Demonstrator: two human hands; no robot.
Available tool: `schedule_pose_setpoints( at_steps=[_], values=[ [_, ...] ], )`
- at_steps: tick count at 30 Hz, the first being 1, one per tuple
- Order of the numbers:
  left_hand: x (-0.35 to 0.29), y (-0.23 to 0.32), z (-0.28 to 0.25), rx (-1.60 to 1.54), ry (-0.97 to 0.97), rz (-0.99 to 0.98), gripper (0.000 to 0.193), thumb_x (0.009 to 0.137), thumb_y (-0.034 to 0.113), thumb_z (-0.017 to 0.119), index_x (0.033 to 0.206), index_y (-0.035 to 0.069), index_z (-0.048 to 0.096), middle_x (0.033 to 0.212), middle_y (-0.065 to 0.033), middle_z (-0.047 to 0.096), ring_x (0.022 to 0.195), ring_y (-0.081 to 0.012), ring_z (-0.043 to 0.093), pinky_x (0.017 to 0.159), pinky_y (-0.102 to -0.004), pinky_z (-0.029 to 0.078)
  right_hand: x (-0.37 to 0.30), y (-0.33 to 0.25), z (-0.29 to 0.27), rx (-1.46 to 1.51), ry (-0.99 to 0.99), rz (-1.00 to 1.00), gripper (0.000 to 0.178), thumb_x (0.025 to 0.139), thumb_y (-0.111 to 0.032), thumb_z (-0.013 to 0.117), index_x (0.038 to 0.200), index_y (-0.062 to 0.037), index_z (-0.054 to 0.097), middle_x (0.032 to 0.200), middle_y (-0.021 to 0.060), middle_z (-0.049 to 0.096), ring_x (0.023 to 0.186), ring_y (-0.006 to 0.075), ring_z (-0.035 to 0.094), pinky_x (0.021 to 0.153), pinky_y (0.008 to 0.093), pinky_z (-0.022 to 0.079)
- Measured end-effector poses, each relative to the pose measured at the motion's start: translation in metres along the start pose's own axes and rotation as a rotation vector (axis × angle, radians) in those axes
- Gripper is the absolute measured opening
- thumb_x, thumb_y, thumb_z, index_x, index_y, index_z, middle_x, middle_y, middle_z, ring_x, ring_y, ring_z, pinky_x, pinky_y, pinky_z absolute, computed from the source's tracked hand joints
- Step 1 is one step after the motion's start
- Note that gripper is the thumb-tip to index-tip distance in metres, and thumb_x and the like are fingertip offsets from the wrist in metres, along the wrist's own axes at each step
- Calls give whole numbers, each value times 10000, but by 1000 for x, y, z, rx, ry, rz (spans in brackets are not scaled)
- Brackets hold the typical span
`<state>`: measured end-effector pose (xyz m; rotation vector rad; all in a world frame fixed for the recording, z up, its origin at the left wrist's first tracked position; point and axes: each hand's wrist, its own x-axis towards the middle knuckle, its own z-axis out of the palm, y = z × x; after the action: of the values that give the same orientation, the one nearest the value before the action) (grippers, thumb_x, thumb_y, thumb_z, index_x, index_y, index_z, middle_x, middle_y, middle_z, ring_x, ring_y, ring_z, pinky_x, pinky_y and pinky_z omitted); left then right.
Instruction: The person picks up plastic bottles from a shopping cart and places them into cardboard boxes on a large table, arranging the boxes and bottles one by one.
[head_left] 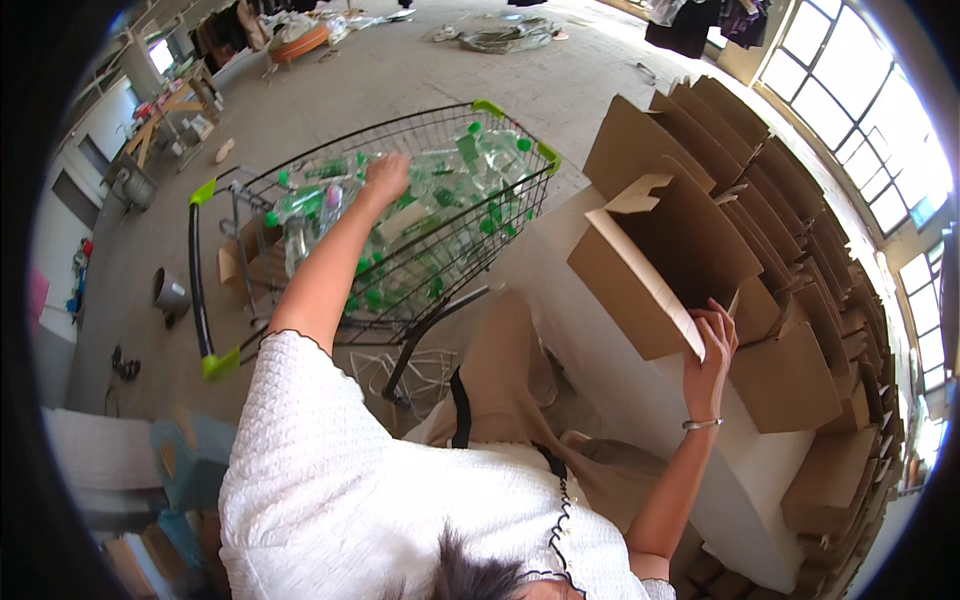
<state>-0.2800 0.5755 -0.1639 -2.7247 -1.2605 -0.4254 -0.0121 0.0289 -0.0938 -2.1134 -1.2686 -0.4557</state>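
Observation:
My left hand point(388, 178) reaches over a wire shopping cart point(197, 290) filled with clear plastic bottles point(440, 265) that have green caps. Its fingers are curled closed among the bottles, and whatever they hold is hidden. To the right, my right hand point(712, 342) grips the near edge of an open cardboard box point(640, 285), thumb and fingers on either side of the cardboard. The box's opening faces up, and its inside lies in shadow. Several more open cardboard boxes point(785, 375) stand packed in rows beyond that hand.
A white surface point(620, 400) lies under the boxes. White strapping point(395, 375) is on the floor below the cart. Farther off are a dark bucket point(171, 292), a wooden table point(165, 115), an orange round item point(299, 43) and hanging clothes point(690, 25). Large windows point(860, 90) line the right side.

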Motion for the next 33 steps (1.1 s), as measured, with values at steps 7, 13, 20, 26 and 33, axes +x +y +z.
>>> schedule_pose_setpoints(
  at_steps=[7,13,20,26,33],
  values=[
    [48,-25,106,-968,261,-1345,430,822,263,715,1039,-94,614,1058,-250,682,937,-367,688,815,-440,568,7,-9,-1,-32,-52,-1,218,765,49,674,976,-4,666,1028,78,664,1252,315,530,1051,426,369],
    [44,-5,131,-1265,238,-1265,642,643,280,905,1061,-115,622,1077,-231,691,896,-292,697,726,-402,572,0,-9,1,-12,-88,81,147,816,-33,688,956,10,676,1058,87,655,1284,336,492,1061,451,369],
    [50,16,102,-2046,171,-1293,442,673,228,797,1020,5,638,994,-104,671,851,-299,641,775,-447,535,0,-16,3,41,-32,111,155,781,35,646,934,14,657,1108,85,647,1302,351,483,1084,453,346],
    [60,7,81,-2527,-172,-358,273,795,154,656,1055,81,619,1019,-73,654,1013,-285,610,892,-493,512,9,-13,4,53,-44,47,187,743,40,659,922,-10,676,1070,74,656,1295,328,493,1065,436,368],
    [-5,158,-102,-2650,-493,42,544,830,249,733,1287,48,517,1192,-113,587,1154,-289,564,1053,-450,465,1,0,-11,15,-41,54,261,685,74,662,920,-40,666,1104,52,638,1311,270,486,1114,445,328]
  ],
)
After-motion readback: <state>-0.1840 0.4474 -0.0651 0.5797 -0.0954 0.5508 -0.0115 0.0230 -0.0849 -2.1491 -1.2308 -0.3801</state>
